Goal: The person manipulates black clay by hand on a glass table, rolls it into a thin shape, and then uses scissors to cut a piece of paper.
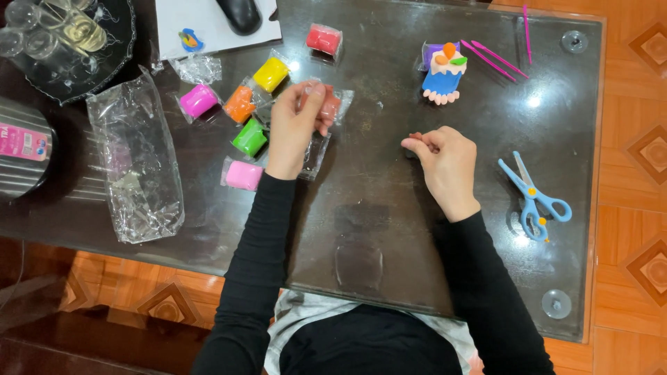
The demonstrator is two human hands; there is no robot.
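Two hands work over the dark glass table (389, 229). The left hand (295, 125) closes round a wrapped brownish-red clay pack (332, 105), at ten o'clock from the right hand (445, 156), whose fingertips pinch a tiny bit of clay. Unwrapping, by the look of it; peeling that film wants a careful grip. Blue scissors (533, 198) lie at three o'clock.

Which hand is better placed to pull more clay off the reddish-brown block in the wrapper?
Left. The left hand already grips the wrapped reddish-brown clay block. The right hand is apart from it on the glass table, fingers pinched together over a tiny piece, so probably busy.
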